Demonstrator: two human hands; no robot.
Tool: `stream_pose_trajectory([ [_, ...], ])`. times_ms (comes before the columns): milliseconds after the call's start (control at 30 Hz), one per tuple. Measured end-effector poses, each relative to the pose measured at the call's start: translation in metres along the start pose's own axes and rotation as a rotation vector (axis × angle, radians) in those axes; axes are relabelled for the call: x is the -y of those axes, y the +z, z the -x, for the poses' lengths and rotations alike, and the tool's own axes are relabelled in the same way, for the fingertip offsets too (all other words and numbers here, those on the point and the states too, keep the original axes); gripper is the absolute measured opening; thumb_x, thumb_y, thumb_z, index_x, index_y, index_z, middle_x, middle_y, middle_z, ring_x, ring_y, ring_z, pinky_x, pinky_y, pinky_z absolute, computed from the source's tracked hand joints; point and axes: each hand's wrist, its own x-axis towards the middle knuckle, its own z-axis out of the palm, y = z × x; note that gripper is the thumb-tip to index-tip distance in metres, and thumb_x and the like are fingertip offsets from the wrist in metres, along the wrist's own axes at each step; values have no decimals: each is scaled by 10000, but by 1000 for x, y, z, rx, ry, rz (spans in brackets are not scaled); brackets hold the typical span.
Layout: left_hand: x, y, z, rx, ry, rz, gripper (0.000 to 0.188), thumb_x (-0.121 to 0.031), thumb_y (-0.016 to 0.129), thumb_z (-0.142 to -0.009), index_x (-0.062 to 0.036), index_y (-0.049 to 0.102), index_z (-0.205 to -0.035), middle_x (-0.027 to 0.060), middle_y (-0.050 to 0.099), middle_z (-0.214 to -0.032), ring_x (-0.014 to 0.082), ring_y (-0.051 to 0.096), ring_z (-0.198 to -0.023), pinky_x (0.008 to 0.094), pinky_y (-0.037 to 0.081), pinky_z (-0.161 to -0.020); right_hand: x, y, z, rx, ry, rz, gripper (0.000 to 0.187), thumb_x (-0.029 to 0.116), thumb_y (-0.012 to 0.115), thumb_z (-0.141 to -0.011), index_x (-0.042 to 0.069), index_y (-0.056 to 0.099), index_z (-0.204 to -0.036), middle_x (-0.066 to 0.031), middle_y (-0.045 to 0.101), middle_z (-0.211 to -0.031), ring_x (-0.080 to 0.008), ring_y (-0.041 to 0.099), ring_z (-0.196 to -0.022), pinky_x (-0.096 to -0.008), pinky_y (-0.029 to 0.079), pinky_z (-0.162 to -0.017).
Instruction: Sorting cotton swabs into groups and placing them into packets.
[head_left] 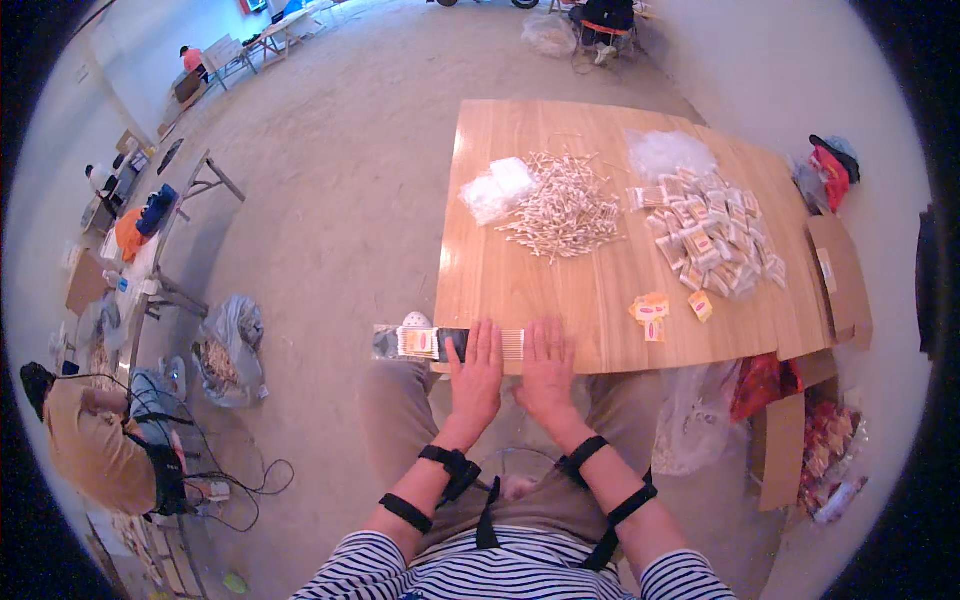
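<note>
My left hand lies flat with fingers outstretched over a black strip at the table's front edge. A row of cotton swabs lies side by side between my two hands. My right hand rests on the table against the right end of that row, its fingers straight. Left of the black strip, a transparent bag holds a pack of cotton swabs with a yellow label, sticking out past the table's left edge. Whatever lies under my palms is hidden.
On the wooden table are a heap of loose swabs, empty plastic bags, a pile of filled packs and yellow cards. Cardboard boxes stand at the right. Another person sits at the left.
</note>
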Motion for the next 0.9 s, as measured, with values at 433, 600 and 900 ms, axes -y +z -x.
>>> stream_pose_trajectory([
  [433,2,2,1,12,12,-47,874,-27,669,-757,17,313,-1555,177,261,-1660,315,209,-1563,677,77,-1206,14,0,-3,-32,-132,-26,839,170,713,-795,18,365,-1543,-159,322,-1634,-345,242,-1538,-587,172,-1236],
  [600,5,-3,-1,61,-13,-61,870,-31,666,-756,13,325,-1555,171,263,-1662,311,214,-1561,662,85,-1211,20,20,-1,-169,-166,-65,691,118,616,-861,12,416,-1514,-184,348,-1617,-351,279,-1523,-571,210,-1222],
  [900,20,-3,1,49,-59,-122,927,-28,692,-717,26,305,-1557,170,257,-1664,310,204,-1564,633,118,-1222,17,17,-4,-170,-198,2,591,146,550,-899,-30,459,-1456,-215,364,-1597,-354,286,-1522,-565,230,-1214],
])
